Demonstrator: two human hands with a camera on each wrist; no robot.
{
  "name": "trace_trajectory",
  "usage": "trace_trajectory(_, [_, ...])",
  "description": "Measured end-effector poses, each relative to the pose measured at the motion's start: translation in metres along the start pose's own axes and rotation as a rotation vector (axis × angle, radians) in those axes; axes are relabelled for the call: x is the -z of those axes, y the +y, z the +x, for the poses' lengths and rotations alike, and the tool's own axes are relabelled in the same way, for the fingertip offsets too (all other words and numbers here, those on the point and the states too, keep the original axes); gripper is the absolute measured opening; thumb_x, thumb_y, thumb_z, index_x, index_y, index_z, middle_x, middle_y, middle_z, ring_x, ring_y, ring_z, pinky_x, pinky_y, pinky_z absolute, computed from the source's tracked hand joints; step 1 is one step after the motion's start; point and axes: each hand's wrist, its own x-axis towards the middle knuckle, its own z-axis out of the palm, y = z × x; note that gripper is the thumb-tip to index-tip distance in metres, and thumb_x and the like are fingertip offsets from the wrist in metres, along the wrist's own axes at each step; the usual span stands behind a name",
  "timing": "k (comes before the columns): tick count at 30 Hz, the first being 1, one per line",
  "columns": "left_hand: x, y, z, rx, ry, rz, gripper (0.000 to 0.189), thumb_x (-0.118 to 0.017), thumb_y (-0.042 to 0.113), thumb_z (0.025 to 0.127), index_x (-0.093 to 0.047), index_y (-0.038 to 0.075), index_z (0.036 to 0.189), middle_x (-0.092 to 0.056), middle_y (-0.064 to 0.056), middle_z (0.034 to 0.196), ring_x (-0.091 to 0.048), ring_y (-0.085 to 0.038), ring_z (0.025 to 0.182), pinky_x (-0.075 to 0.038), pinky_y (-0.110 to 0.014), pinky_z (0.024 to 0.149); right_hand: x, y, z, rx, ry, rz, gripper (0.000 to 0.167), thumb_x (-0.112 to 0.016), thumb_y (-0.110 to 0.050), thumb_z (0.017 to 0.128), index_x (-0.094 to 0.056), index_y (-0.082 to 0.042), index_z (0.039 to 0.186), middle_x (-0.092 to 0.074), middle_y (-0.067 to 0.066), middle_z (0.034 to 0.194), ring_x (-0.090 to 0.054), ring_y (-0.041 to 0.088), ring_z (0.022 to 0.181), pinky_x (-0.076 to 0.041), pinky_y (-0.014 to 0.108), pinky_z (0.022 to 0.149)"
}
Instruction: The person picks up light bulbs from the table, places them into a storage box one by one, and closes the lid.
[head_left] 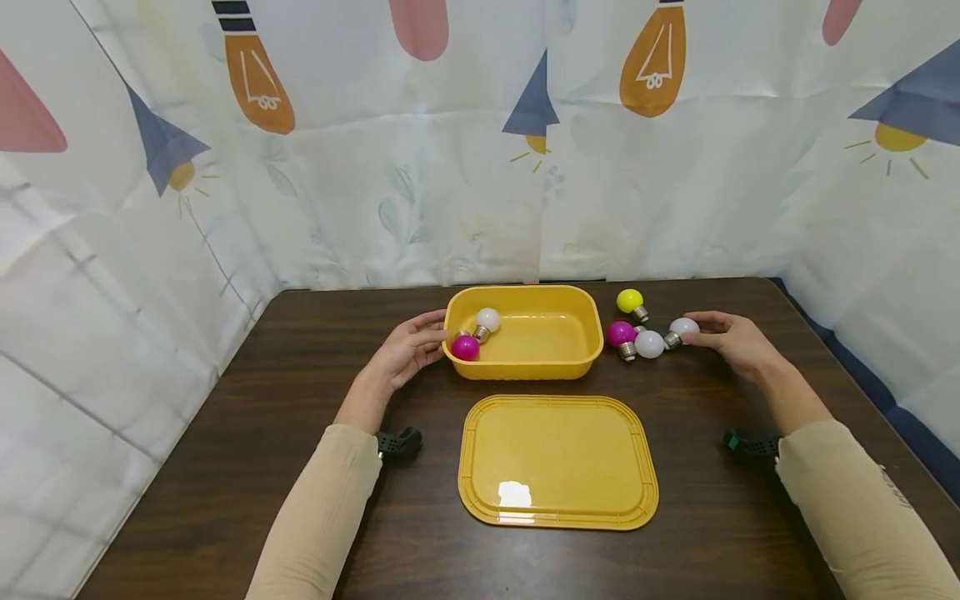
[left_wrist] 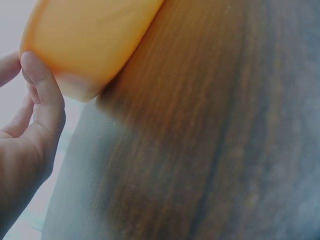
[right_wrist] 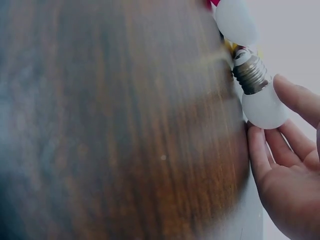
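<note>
white and round, a bulb (head_left: 684, 326) sits pinched between thumb and fingers of the right hand (head_left: 735, 340), beside a cluster of other bulbs (head_left: 649, 344) on the dark tabletop (head_left: 420, 517). the left hand (head_left: 405, 350), fingers loosely apart, touches the left end of a yellow box (head_left: 525, 372) holding a white bulb (head_left: 488, 319) and a magenta one (head_left: 466, 347).

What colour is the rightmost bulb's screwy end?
The screw base is silver, clearest in the right wrist view.
</note>
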Motion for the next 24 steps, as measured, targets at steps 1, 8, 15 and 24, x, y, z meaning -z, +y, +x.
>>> trace_trajectory(1, [-0.0001, 0.0001, -0.0002, 0.001, 0.000, -0.001, 0.053, -0.058, 0.002, 0.105, -0.041, 0.003, 0.154, -0.054, -0.021, 0.136, -0.067, -0.016, 0.090, -0.057, -0.026, 0.080, 0.0004, -0.0001, -0.0006, -0.001, 0.002, -0.007, 0.080, -0.074, -0.040, 0.096, -0.038, 0.000, 0.156, -0.044, 0.020, 0.149, -0.045, 0.022, 0.125, -0.032, 0.053, 0.116])
trace_trajectory(8, [-0.0007, 0.0006, -0.0010, 0.004, -0.001, 0.000, 0.054, -0.058, 0.002, 0.104, -0.040, 0.003, 0.155, -0.053, -0.023, 0.139, -0.067, -0.017, 0.092, -0.057, -0.026, 0.081, 0.0026, -0.0030, -0.0054, -0.011, -0.001, -0.016, 0.082, -0.072, -0.045, 0.096, -0.038, -0.001, 0.156, -0.040, 0.019, 0.152, -0.044, 0.025, 0.127, -0.040, 0.042, 0.110])
trace_trajectory(15, [0.0010, -0.0004, -0.0032, 0.007, 0.007, 0.002, 0.054, -0.058, 0.002, 0.104, -0.039, 0.003, 0.155, -0.050, -0.024, 0.143, -0.067, -0.018, 0.095, -0.057, -0.026, 0.083, 0.0041, -0.0073, -0.0058, 0.009, -0.019, 0.016, 0.081, -0.072, -0.043, 0.097, -0.038, -0.001, 0.156, -0.035, 0.018, 0.153, -0.049, 0.015, 0.120, -0.047, 0.025, 0.098])
trace_trajectory(24, [0.0005, -0.0009, -0.0012, 0.001, 0.011, 0.011, 0.053, -0.059, 0.003, 0.104, -0.041, 0.004, 0.154, -0.053, -0.022, 0.141, -0.067, -0.017, 0.094, -0.057, -0.026, 0.083, 0.0091, -0.0074, -0.0093, 0.055, -0.022, 0.149, 0.077, -0.075, -0.027, 0.097, -0.034, 0.006, 0.154, -0.045, 0.004, 0.135, -0.061, -0.006, 0.103, -0.050, 0.018, 0.094])
